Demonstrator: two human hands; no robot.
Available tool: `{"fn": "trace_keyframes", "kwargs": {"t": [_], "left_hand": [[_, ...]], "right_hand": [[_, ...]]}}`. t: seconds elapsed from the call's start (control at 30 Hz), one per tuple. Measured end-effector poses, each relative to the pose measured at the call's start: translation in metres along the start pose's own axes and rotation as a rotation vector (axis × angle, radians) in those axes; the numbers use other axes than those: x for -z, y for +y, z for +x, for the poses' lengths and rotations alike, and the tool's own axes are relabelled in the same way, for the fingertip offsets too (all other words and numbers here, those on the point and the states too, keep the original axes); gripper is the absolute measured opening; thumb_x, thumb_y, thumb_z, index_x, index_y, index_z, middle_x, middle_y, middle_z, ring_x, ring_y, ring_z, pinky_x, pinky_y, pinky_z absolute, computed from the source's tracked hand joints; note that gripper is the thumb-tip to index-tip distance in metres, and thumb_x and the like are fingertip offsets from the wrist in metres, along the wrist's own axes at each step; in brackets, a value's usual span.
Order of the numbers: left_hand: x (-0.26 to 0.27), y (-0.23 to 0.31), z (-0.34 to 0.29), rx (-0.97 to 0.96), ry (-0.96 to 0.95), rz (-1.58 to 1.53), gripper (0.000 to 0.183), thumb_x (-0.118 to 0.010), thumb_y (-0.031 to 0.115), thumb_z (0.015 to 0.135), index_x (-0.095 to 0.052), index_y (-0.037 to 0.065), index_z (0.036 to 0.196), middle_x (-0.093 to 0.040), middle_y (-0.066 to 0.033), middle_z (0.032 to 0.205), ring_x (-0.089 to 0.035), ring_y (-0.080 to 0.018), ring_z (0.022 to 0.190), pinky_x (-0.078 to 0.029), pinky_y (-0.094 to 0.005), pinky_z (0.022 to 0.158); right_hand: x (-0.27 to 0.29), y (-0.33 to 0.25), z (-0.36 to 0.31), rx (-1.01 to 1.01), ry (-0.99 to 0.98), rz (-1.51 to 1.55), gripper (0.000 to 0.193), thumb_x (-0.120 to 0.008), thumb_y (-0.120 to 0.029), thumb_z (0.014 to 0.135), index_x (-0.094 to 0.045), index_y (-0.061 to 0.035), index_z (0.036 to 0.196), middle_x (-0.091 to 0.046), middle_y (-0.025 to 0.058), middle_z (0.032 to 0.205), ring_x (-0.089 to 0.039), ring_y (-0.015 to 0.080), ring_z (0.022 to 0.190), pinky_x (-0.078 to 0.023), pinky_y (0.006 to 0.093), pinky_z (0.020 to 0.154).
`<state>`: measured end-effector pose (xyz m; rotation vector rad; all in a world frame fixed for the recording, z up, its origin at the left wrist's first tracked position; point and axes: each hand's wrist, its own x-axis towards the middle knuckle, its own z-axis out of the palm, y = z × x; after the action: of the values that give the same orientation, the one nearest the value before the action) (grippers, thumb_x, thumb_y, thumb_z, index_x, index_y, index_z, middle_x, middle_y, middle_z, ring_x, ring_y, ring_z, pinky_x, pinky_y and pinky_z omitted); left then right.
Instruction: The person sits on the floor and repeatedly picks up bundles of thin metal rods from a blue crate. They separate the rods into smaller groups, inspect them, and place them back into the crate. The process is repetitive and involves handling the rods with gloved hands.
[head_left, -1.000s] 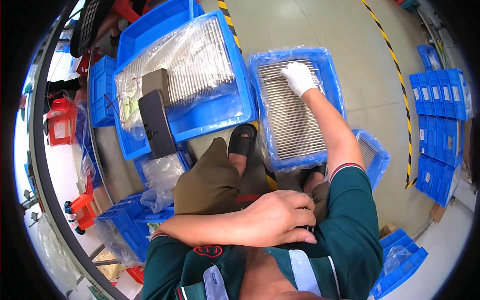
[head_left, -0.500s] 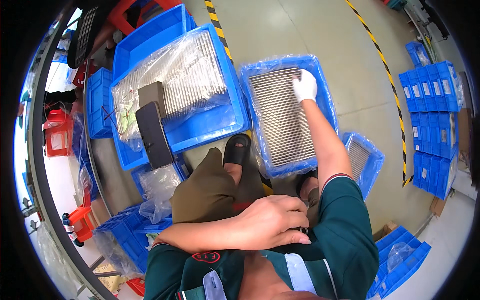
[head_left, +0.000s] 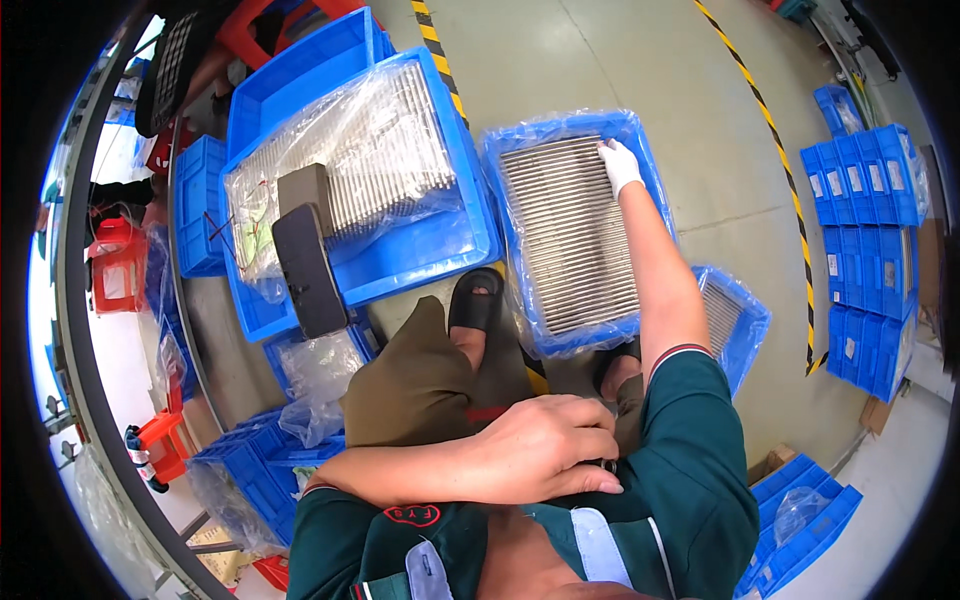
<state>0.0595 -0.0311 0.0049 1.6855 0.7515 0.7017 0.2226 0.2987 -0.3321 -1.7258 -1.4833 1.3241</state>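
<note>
My right hand (head_left: 622, 168), in a white glove, reaches into a plastic-lined blue crate (head_left: 655, 190). Its fingers are drawn together at the right ends of the far rows of thin metal rods (head_left: 570, 240), which lie side by side across the crate. Whether a rod is pinched between the fingertips is too small to make out. My bare left hand (head_left: 560, 440) rests in front of my chest, its fingers curled and the thumb pressed against them. A small dark, shiny bit shows by the thumb; the rest of what it may hold is hidden.
A large blue tub (head_left: 470, 225) at left holds more rods under clear plastic, with a phone (head_left: 305, 270) and a brown block (head_left: 303, 190) over it. Another rod crate (head_left: 750, 330) stands at right, near stacked blue bins (head_left: 865, 180). Striped tape (head_left: 770, 130) marks the floor.
My gloved right hand has shifted slightly to the right along the far rods, its fingertips now at their ends. The left hand has stayed almost where it was.
</note>
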Motion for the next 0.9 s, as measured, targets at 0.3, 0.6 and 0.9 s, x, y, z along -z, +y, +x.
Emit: {"fn": "trace_keyframes", "kwargs": {"t": [0.3, 0.6, 0.9], "left_hand": [[-0.006, 0.001, 0.004, 0.004, -0.028, 0.016, 0.029, -0.070, 0.031, 0.078, -0.062, 0.005, 0.085, -0.059, -0.0081, 0.092, -0.059, -0.0284, 0.082, -0.049, -0.0369, 0.070], [-0.016, 0.011, 0.025, 0.053, -0.050, 0.000, 0.022, -0.071, 0.021, 0.077, -0.064, 0.002, 0.084, -0.060, -0.0114, 0.081, -0.060, -0.0302, 0.078, -0.048, -0.0377, 0.070], [-0.042, 0.002, 0.039, 0.280, 0.005, -0.041, 0.014, -0.061, 0.009, 0.086, -0.062, -0.005, 0.090, -0.059, -0.0071, 0.086, -0.055, -0.0137, 0.080, -0.044, -0.0261, 0.073]], "right_hand": [[0.004, -0.004, 0.001, -0.015, -0.005, -0.325, 0.081, -0.055, -0.054, 0.082, -0.035, 0.0015, 0.138, -0.042, 0.0233, 0.137, -0.039, 0.0347, 0.129, -0.032, 0.0374, 0.106], [0.167, -0.032, -0.098, 0.275, -0.008, -0.649, 0.055, -0.053, -0.045, 0.085, -0.055, -0.0034, 0.121, -0.059, 0.0170, 0.120, -0.054, 0.0319, 0.114, -0.041, 0.0357, 0.098], [0.308, 0.197, -0.355, -0.369, 0.313, -0.754, 0.044, -0.050, -0.035, 0.081, -0.060, -0.0062, 0.114, -0.058, 0.0203, 0.117, -0.055, 0.0347, 0.110, -0.043, 0.0397, 0.095]]}}
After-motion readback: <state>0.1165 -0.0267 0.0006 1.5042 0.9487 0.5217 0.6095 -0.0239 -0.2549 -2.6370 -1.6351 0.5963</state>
